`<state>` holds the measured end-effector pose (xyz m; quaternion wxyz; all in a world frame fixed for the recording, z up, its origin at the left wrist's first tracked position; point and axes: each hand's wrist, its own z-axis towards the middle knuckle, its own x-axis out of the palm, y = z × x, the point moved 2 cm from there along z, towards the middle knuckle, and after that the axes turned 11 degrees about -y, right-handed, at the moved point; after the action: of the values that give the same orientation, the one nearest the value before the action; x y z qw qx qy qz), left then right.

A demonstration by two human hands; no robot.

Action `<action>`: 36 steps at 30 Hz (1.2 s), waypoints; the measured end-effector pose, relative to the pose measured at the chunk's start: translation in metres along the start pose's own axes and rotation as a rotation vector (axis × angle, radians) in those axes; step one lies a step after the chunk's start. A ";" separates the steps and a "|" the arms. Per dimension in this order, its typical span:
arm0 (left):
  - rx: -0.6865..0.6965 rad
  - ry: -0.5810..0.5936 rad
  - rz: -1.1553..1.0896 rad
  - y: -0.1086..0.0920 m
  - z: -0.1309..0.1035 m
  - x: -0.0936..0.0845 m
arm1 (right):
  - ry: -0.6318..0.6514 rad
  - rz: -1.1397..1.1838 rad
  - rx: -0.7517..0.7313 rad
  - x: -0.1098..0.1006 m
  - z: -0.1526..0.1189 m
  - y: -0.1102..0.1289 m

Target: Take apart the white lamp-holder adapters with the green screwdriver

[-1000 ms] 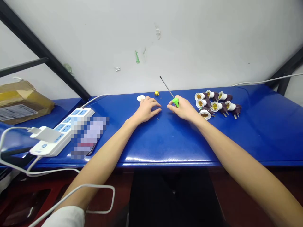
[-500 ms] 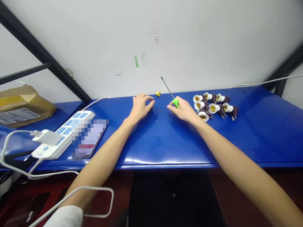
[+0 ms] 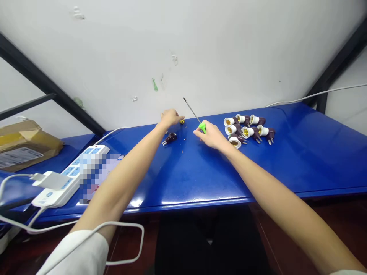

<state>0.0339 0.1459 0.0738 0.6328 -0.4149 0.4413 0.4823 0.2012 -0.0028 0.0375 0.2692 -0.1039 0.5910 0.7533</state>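
Note:
My right hand (image 3: 211,135) is wrapped round the green handle of a screwdriver (image 3: 192,110), its shaft angled up and left above the table. At the table's back edge, my left hand (image 3: 171,117) is closed with its fingertips on a small brass screw shell (image 3: 182,121); the far side of the grip is hidden. A dark brown plug body (image 3: 171,138) with two metal pins lies just below my left hand, and a bit of something white shows beside it. Tiny screws (image 3: 185,139) lie between my hands.
Several white and brown plug-in lamp holders (image 3: 247,132) lie grouped on the blue table (image 3: 200,179) at right. A white power strip (image 3: 54,194) with a charger, a blurred phone (image 3: 99,175) and a cardboard box (image 3: 31,143) are at left. A white cable (image 3: 126,223) crosses my left forearm.
My left hand has moved back to the brass screw shell, uncovering the dark plug body. My right hand keeps hold of the screwdriver. The view has shifted slightly.

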 end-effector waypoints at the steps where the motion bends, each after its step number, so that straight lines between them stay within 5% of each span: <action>1: 0.003 0.006 0.004 0.000 0.001 0.002 | 0.001 0.002 0.000 0.000 0.000 0.000; 11: 0.048 0.022 -0.020 0.009 -0.005 0.010 | 0.002 0.012 -0.021 -0.001 0.002 0.001; 20: 0.325 -0.032 0.147 0.029 -0.035 -0.009 | 0.002 0.018 -0.035 0.000 0.002 -0.002; 27: 0.559 0.147 0.058 0.011 -0.068 -0.012 | -0.006 0.002 -0.036 0.000 0.001 -0.001; 36: 0.621 0.180 0.076 0.000 -0.073 -0.001 | -0.009 -0.007 -0.033 0.000 0.002 0.000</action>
<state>0.0223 0.0762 0.0555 0.6692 -0.2262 0.6367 0.3092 0.2015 -0.0012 0.0380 0.2729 -0.1069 0.5770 0.7624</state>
